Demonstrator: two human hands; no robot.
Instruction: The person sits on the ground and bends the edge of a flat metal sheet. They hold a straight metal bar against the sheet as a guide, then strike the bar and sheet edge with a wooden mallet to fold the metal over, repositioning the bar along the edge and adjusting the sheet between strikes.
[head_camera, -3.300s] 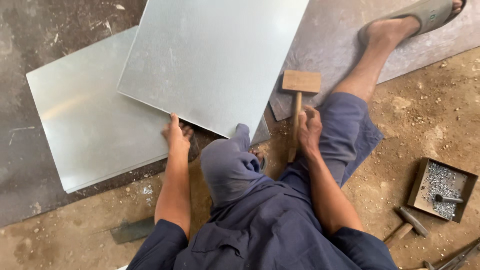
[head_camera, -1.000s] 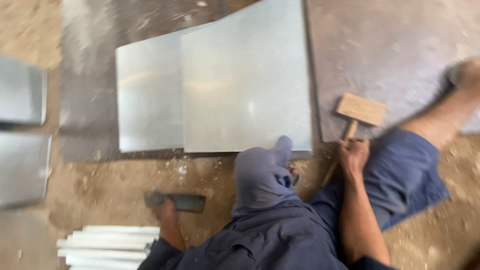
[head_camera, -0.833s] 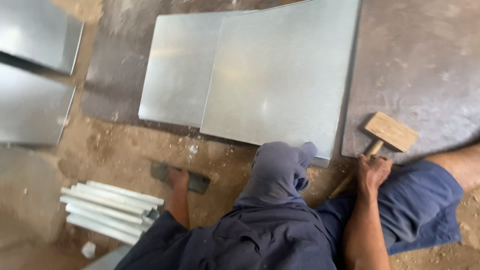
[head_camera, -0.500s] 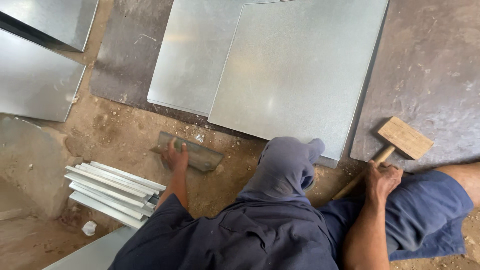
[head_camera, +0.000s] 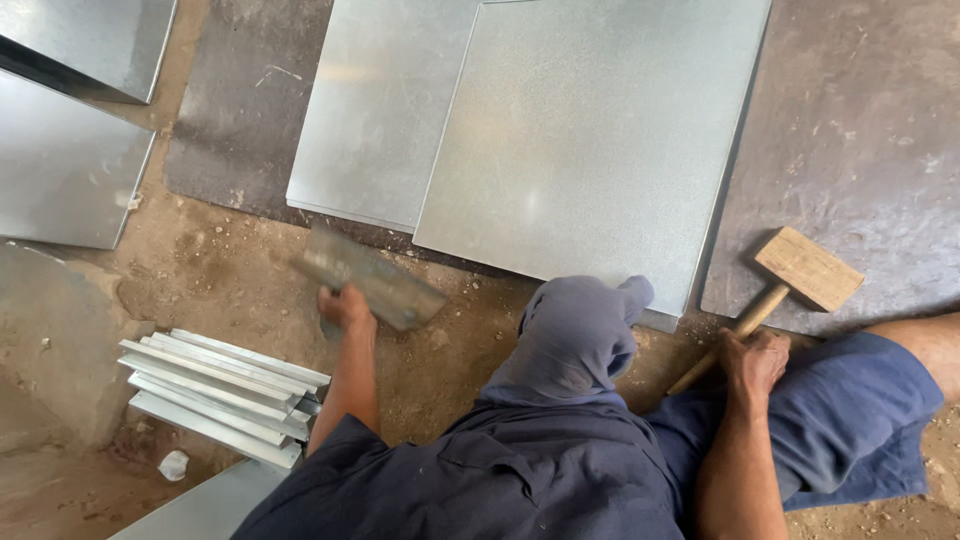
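My left hand (head_camera: 343, 306) grips a flat grey metal bar (head_camera: 372, 277), lifted off the dirt floor and blurred, just in front of the sheets. My right hand (head_camera: 755, 361) is closed round the handle of a wooden mallet (head_camera: 808, 268), whose head rests on a dark floor plate (head_camera: 860, 150). Two galvanised metal sheets lie ahead: a large one (head_camera: 590, 140) overlapping a second one (head_camera: 385, 110) on its left. My bent knee in blue cloth (head_camera: 575, 335) sits at the large sheet's near edge.
A stack of folded metal strips (head_camera: 215, 392) lies on the dirt at my left. More sheet-metal pieces (head_camera: 70, 170) stand at the upper left, and another sheet edge (head_camera: 205, 505) shows at the bottom left. The ground is packed earth with small stones.
My left hand left the sheet edge, reached to the floor at my left, took hold of the metal bar and now lifts it toward the sheets. The right hand kept hold of the mallet.
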